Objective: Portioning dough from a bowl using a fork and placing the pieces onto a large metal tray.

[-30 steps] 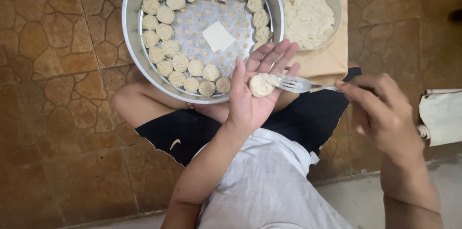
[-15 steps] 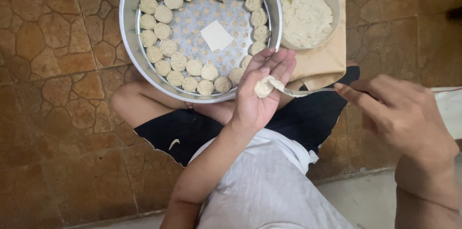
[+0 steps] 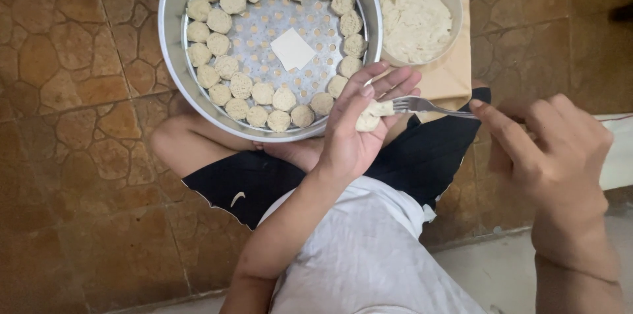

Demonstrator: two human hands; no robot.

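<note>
Left hand is now curling its fingers halfway around the dumpling while the right hand, pinching the fork, is packing filling in, so shaping's underway.

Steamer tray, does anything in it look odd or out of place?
One thing: a flat white square lies alone on the perforated middle of the steamer tray, unlike the round dumplings ringing the edge. Nothing looks spilled or damaged.

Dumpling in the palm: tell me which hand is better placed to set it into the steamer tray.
Left. The left hand already cups the dumpling and lies at the steamer tray's near rim. The right hand is farther off and holds the fork, its tines at the dumpling.
</note>
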